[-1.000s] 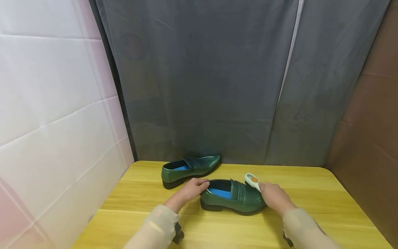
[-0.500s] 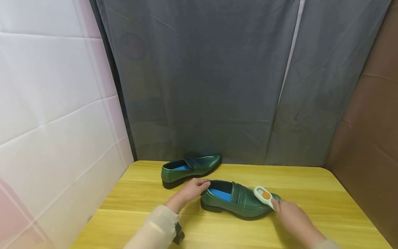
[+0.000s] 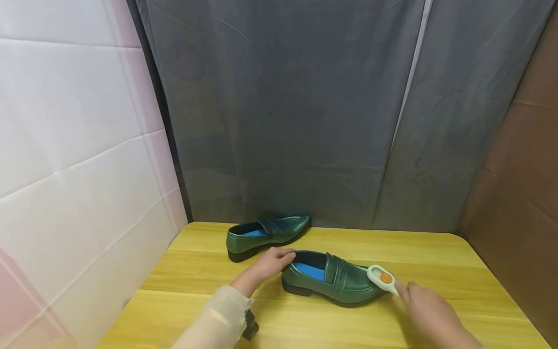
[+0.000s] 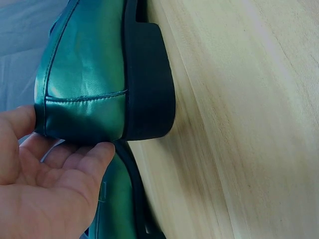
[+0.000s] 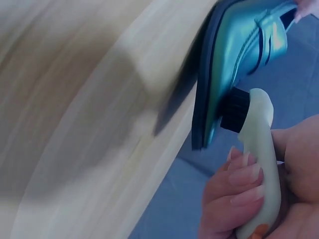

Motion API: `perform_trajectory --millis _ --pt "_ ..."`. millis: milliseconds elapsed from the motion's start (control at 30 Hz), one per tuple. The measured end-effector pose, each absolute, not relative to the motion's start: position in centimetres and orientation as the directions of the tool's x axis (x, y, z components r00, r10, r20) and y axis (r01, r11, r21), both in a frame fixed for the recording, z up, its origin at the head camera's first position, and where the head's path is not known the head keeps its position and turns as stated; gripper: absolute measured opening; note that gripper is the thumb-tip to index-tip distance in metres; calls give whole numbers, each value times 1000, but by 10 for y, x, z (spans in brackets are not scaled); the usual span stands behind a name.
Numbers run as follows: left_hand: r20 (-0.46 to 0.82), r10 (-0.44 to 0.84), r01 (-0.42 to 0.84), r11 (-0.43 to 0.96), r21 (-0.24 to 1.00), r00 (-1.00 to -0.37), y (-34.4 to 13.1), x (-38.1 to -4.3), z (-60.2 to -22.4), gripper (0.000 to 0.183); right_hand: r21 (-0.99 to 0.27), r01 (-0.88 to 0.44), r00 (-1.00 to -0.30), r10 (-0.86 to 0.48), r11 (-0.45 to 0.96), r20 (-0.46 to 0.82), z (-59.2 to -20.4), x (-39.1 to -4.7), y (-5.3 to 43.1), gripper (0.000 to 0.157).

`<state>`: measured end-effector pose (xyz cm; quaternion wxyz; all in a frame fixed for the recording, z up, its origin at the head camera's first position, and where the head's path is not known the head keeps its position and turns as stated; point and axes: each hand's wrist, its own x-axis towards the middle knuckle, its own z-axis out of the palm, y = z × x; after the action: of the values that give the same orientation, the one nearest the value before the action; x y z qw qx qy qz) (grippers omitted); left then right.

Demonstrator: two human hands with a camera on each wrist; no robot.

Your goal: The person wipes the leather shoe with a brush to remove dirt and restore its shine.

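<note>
A green loafer [image 3: 355, 288] with a blue insole stands on the table, its toe to the right. My left hand [image 3: 269, 265] holds it at the back of the collar; in the left wrist view the fingers [image 4: 92, 162] lie against the heel. With my right hand [image 3: 429, 310] I grip the pale handle of a brush [image 3: 381, 278] that has an orange spot. The right wrist view shows its black bristles [image 5: 234, 110] against the upper near the toe. Behind stands a matching green loafer [image 3: 266, 237], apart from both hands.
The yellow wood-grain table [image 3: 183, 300] has rounded back corners. A dark grey curtain [image 3: 283, 121] hangs along its far edge, close to the rear loafer. A white panel [image 3: 78, 145] stands on the left and a brown one [image 3: 514, 194] on the right.
My right hand has carried the brush rightward and nearer to me, from the loafer's strap side toward its toe. The left hand has stayed at the heel.
</note>
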<state>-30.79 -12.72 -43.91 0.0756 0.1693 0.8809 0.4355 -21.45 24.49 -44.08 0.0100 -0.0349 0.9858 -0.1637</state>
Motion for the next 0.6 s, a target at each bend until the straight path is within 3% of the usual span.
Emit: perform_trajectory --millis 200,600 --pt "21 367 235 550 801 -930 -130 -306 -440 41 -309 -80 -997 -71 948 42 -436 -223 252 54" --pt "-21 390 182 477 860 -920 -134 -300 -443 42 -363 -29 -997 -55 931 -60 -431 -252 253 62"
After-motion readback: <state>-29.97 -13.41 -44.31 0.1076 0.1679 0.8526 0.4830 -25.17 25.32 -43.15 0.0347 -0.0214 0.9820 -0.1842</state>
